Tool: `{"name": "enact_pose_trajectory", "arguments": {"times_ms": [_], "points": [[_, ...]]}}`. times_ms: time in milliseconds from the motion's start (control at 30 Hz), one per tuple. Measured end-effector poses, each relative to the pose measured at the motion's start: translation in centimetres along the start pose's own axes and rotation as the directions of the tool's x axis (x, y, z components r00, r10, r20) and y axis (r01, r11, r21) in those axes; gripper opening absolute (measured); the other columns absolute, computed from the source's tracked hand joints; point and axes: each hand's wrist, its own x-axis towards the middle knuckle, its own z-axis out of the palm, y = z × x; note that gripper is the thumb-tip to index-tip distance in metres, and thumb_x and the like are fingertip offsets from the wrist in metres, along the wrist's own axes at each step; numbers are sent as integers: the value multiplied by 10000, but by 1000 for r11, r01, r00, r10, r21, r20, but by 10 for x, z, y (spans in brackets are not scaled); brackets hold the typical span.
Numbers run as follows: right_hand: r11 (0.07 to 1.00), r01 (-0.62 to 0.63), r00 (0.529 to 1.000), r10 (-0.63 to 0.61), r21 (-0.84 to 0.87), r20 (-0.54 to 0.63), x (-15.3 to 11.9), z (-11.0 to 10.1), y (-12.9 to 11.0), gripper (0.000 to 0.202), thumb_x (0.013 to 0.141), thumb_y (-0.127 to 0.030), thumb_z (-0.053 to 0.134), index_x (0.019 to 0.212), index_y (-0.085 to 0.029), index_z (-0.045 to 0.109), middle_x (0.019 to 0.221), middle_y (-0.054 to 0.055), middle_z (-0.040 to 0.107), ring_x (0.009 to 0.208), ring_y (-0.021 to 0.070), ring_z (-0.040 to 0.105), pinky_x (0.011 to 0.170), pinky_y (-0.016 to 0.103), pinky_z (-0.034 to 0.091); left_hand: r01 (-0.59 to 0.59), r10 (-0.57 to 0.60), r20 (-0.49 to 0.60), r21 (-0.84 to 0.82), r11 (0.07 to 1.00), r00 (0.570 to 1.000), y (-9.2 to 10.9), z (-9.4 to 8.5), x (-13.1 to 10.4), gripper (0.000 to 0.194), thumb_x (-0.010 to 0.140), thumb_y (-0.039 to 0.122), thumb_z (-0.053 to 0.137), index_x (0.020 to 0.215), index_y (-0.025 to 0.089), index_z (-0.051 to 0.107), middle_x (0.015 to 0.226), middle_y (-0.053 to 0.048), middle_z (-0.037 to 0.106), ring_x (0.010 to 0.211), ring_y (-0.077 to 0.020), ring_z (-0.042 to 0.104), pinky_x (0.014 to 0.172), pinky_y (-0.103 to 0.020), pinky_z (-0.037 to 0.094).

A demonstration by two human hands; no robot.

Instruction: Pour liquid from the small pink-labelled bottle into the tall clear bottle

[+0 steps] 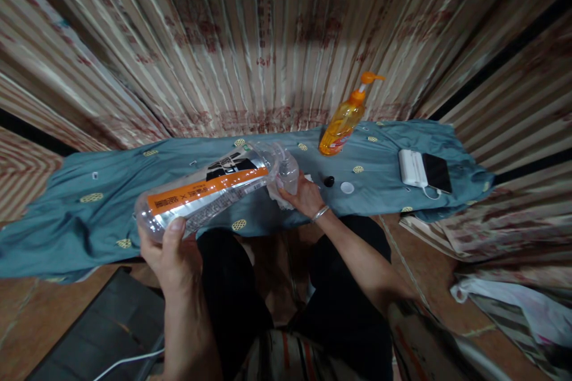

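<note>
My left hand (172,256) is wrapped round the base end of a large clear plastic bottle (210,190) with a silver and orange label. The bottle lies tilted over the cloth, its narrow end pointing right. There my right hand (301,196) grips a small clear plastic container (288,169), which meets the bottle's narrow end; whether it is a small bottle or a cup I cannot tell. Something white like tissue (283,201) shows under the right hand. Just right of that hand lie a small black cap (329,181) and a white round lid (347,188).
A teal cloth (170,161) covers the narrow table. At its back stands an orange pump bottle (342,125). Right of it lie a white power bank (412,168) and a phone (437,172) with a cable. Curtains (268,41) hang behind. A dark flat object (102,321) is at lower left.
</note>
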Motion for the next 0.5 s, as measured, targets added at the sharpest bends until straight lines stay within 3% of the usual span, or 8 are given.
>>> {"name": "enact_pose_trajectory", "arguments": {"times_ms": [233, 500], "points": [[999, 16, 1000, -16, -37, -3, 1, 1, 1, 580, 977, -482, 694, 1395, -113, 534, 1156, 183, 810, 1092, 282, 793, 887, 310, 593, -10, 9, 13, 49, 999, 1000, -1, -2, 1, 565, 507, 432, 914, 1026, 255, 779, 931, -16, 711, 852, -222, 666, 833, -424, 593], [1000, 1, 1000, -1, -28, 4, 1, 3, 3, 608, 973, -500, 696, 1415, -119, 529, 1162, 169, 810, 1096, 279, 790, 878, 291, 575, -6, 5, 10, 55, 998, 1000, 0, -1, 0, 573, 512, 429, 913, 1042, 259, 775, 953, -24, 713, 912, -240, 681, 857, -423, 595]]}}
